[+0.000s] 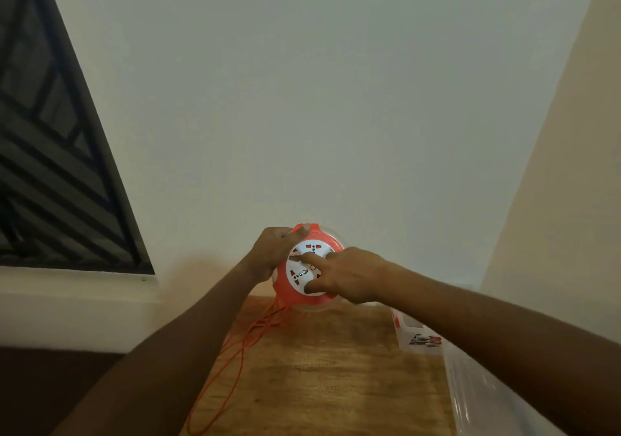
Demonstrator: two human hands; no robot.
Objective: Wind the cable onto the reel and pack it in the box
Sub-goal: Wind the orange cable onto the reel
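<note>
The reel [311, 264] is bright orange with a white face marked by small red and dark socket holes, and the cable [232, 365] is orange too. The worktop [322, 375] shows brown wood grain; the box [420, 335] is white with red marks.

Reel [307, 264] above table [336, 368], box [416, 335] right.

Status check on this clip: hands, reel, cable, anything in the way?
Left hand grips reel rim; right hand fingers on its white socket face. Orange cable partly wound, loose loops trailing on wooden table. Box at right, nothing obstructing.
</note>
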